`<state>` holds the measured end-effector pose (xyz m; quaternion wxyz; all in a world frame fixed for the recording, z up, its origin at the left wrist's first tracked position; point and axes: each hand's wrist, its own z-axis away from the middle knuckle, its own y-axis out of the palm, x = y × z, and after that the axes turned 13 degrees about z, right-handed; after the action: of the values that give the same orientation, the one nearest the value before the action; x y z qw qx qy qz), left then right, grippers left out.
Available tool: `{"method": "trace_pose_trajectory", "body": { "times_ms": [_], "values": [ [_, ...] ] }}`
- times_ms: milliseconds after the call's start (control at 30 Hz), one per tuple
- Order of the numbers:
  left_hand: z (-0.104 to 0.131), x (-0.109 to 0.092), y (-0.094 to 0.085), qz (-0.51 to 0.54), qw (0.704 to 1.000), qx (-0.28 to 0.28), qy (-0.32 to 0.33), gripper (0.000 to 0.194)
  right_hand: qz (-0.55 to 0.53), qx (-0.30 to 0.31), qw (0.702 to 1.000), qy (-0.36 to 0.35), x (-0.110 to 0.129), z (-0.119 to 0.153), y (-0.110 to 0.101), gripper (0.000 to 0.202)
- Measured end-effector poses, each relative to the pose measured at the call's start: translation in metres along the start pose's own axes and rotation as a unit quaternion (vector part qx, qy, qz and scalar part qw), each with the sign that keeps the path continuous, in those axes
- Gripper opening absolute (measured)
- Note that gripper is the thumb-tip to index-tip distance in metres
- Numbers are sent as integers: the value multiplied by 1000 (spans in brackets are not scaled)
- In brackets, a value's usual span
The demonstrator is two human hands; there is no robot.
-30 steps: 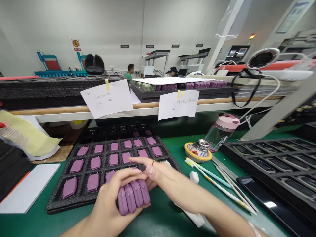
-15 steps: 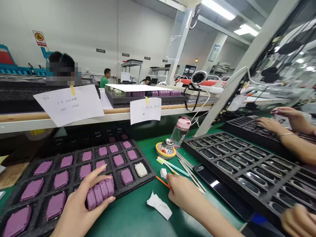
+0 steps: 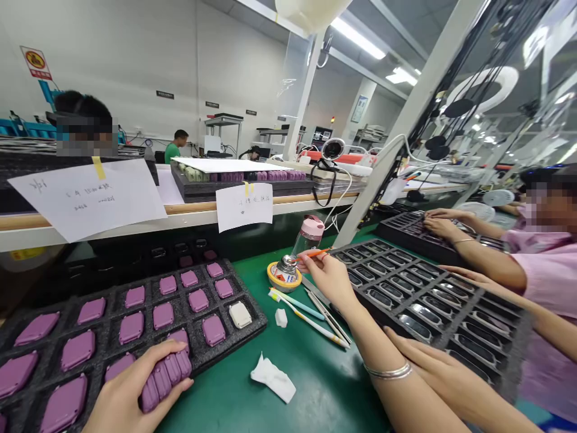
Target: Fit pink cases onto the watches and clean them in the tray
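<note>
Hands (image 3: 124, 390) (image 3: 329, 278) well apart, green tabletop (image 3: 220, 397) between; held purple cases (image 3: 166, 380) near tray (image 3: 229, 345) edge.

Between my left hand (image 3: 148, 382) and the crumpled tissue (image 3: 273, 379), the green surface (image 3: 225, 397) leaves a lane I could pass through. Just ahead of my right hand (image 3: 311, 262) stands the small bottle (image 3: 285, 270); another person's hand (image 3: 421, 355) and the right-hand black tray (image 3: 518, 355) crowd my right forearm.

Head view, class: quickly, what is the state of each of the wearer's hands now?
Left hand: closed around a row of purple cases.
Right hand: closed, holding a thin orange stick.
</note>
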<state>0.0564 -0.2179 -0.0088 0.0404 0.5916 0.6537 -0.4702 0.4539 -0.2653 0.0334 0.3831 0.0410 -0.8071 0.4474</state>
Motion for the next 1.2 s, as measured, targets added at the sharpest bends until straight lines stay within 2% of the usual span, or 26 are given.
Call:
{"method": "trace_pose_trajectory", "body": {
  "times_ms": [133,267,367,467,533,600,700,967,1200],
  "values": [
    [4,3,2,-5,1000,5,-8,36,11,-5,1000,7,-2,-3,1,22],
    [9,2,3,-16,999,19,-27,39,13,-25,999,-31,24,10,-1,21],
    [12,-1,4,9,999,35,-38,42,-47,-15,992,-116,63,46,9,21],
    [12,-5,3,31,997,42,-51,52,-134,50,965,-221,99,96,27,22],
    [11,-8,3,31,997,47,-52,51,-171,91,942,-273,112,124,41,9],
    [10,-11,2,30,997,50,-46,45,-200,109,917,-329,115,143,54,4],
    [9,-15,1,39,997,51,-37,40,-220,115,894,-372,109,152,67,14],
    [8,-13,3,63,996,53,-28,43,-244,117,892,-362,108,150,76,22],
    [7,-16,2,98,991,78,-54,42,-211,139,896,-365,108,154,70,21]
  ]
}}
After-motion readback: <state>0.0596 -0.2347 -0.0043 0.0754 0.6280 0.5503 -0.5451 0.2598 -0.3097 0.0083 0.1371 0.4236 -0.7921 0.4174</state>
